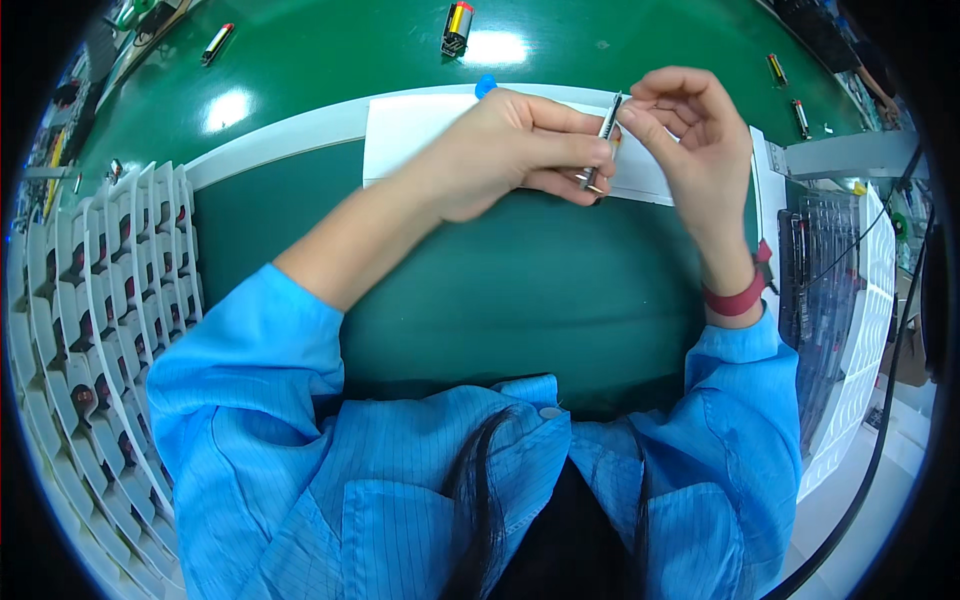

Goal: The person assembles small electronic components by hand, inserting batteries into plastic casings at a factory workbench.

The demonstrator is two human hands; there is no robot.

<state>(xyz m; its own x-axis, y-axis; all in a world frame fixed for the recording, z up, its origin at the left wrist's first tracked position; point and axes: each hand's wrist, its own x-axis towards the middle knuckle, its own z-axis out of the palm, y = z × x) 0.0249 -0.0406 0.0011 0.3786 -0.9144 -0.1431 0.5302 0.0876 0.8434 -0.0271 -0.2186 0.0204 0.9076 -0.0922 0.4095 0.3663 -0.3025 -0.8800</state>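
My left hand (545,145) grips a slim dark-and-silver part (609,118) between thumb and fingers. The part is tilted, its upper end pointing away from me, and a bit of orange shows beside it. Most of its lower half is hidden by my fingers. Right at the upper end, my right hand (695,130) has thumb and forefinger brought together in a pinch; whatever sits between those fingertips is too small to make out. Under both hands lies a white sheet (395,135) on the green work surface (500,290). A blue round piece (486,86) shows just behind my left hand.
A green belt (330,50) runs across the back, carrying a yellow-and-silver assembly (457,28) and several smaller ones. On the left stands a white compartment tray (110,300) with dark and red parts. Clear plastic trays (830,270) and a black cable (885,400) are at right.
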